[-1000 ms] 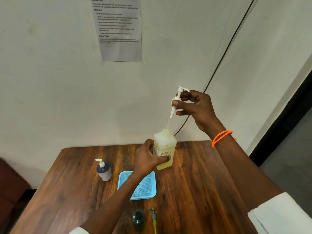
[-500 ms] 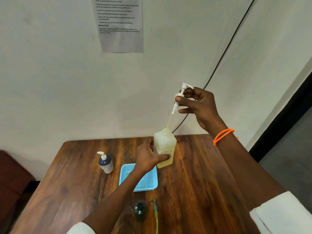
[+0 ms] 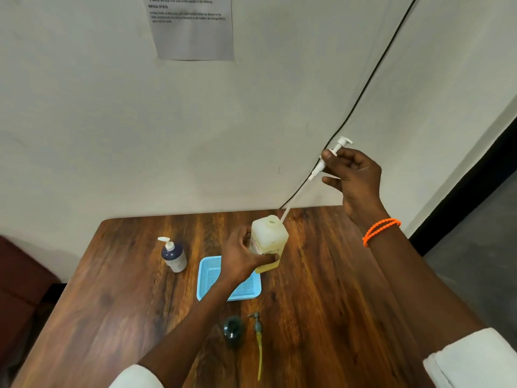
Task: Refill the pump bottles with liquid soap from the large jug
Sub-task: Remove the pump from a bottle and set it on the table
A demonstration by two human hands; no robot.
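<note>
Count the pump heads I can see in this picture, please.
3. One white pump head pinched in the right hand, its tube out of the jug; one on the dark blue bottle; one green pump lying on the table.

Single head cam, wide-angle, looks fwd and down from above at wooden surface (image 3: 321,317) and wall (image 3: 84,121) behind; near, arms fill foreground.

Tray (image 3: 208,278) between pump bottle (image 3: 174,256), jug (image 3: 268,242).
</note>
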